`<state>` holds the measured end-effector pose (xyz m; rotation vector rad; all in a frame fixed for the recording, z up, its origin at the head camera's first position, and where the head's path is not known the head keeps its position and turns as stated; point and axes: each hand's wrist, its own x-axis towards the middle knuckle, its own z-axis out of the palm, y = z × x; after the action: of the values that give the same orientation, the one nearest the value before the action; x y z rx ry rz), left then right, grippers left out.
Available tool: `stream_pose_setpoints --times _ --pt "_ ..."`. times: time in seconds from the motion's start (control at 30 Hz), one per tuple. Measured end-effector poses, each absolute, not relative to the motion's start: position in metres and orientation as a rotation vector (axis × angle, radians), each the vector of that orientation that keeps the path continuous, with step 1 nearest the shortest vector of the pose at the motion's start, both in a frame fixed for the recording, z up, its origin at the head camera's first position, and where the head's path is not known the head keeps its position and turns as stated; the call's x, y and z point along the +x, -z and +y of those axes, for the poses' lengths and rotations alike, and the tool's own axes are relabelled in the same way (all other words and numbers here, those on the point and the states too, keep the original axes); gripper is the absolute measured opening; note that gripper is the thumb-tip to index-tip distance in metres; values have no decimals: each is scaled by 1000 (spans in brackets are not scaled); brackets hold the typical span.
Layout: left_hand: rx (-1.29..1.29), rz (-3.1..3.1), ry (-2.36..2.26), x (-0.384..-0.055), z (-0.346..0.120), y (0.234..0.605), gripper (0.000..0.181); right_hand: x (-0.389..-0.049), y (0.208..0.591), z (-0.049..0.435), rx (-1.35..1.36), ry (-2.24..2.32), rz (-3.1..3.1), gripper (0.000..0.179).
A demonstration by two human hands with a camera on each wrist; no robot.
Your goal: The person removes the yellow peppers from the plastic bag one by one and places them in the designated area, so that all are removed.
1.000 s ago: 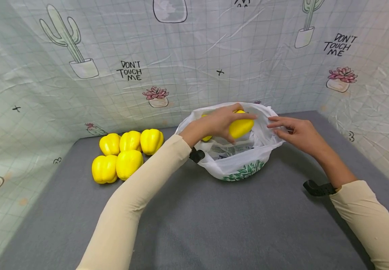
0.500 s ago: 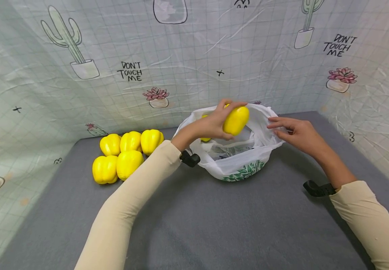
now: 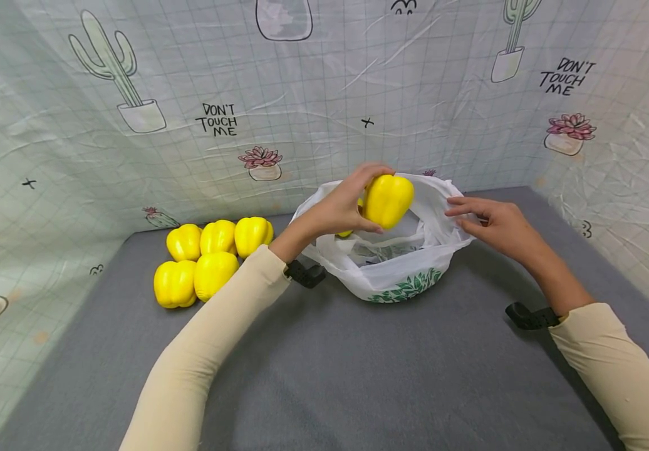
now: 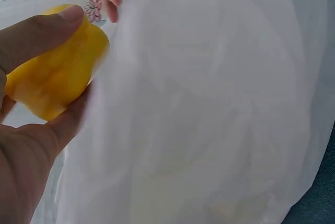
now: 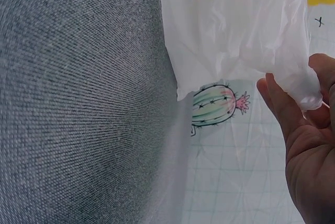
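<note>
My left hand [image 3: 338, 210] grips a yellow bell pepper [image 3: 389, 200] between thumb and fingers, above the opening of a white plastic bag [image 3: 398, 282] with a green leaf print. The left wrist view shows the same pepper [image 4: 63, 72] beside the bag's pale wall [image 4: 209, 98]. Inside the bag's left part, another yellow pepper [image 3: 345, 233] is mostly hidden behind the left hand. At the bag's right rim, my right hand [image 3: 490, 222] holds the plastic. In the right wrist view, a fold of the bag [image 5: 303, 90] lies between the fingers of that hand [image 5: 309, 156].
Several yellow bell peppers [image 3: 217, 275] stand grouped in two rows on the grey cloth-covered table [image 3: 358, 369], left of the bag. A plant-patterned curtain [image 3: 324, 81] hangs behind and at both sides of the table.
My left hand has moved left and slightly up with the bell pepper, out of the bag's mouth, turning it more upright. The right hand and the bag have stayed nearly still.
</note>
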<state>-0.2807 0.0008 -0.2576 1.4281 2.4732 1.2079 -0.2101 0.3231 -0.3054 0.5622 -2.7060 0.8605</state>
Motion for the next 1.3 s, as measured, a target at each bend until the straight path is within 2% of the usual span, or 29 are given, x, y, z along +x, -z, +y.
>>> stream_pose_setpoints --times 0.4,1.3 --pt "1346 2370 -1449 -267 -22 257 97 -210 306 323 571 -844 -2694 25" --pt "1427 2541 -1500 -240 -70 259 99 -210 302 325 574 -861 -2715 26"
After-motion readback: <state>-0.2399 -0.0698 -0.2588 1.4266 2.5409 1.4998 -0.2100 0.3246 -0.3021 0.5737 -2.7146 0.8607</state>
